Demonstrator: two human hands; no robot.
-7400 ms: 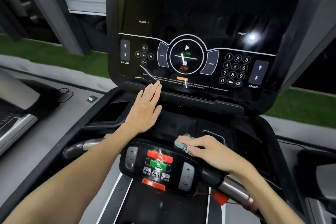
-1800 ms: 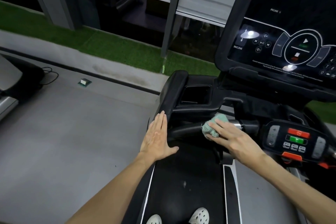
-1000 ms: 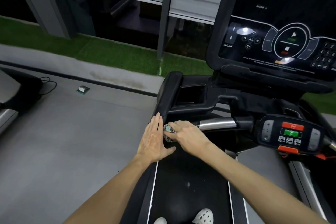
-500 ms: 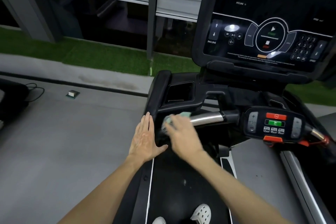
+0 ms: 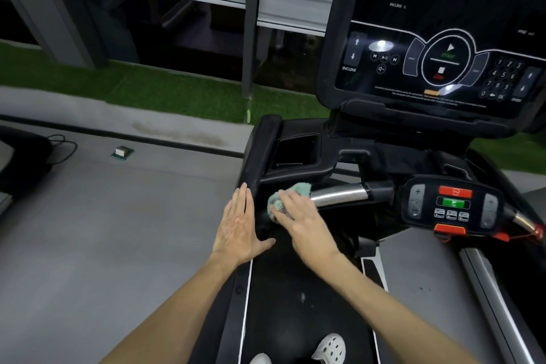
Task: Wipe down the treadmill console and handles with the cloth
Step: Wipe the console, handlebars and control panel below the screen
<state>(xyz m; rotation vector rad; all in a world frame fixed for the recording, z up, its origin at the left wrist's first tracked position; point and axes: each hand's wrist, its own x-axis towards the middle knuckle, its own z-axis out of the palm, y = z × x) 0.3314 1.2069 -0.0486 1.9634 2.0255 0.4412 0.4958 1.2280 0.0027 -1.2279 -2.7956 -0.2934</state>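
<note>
Two hands work at the treadmill's left side. The left hand [image 5: 238, 226] lies flat, fingers straight, against the black side arm [image 5: 260, 151], its grip open and holding nothing. The right hand [image 5: 305, 223] presses the one green cloth [image 5: 295, 190] under fairly straight fingers onto the handlebar, just where its chrome section [image 5: 339, 195] begins. One big console screen [image 5: 437, 62] rises behind. One small control panel [image 5: 452, 204] sits to the right of the cloth. Two white shoes [image 5: 331, 346] stand on the belt [image 5: 295, 304].
</note>
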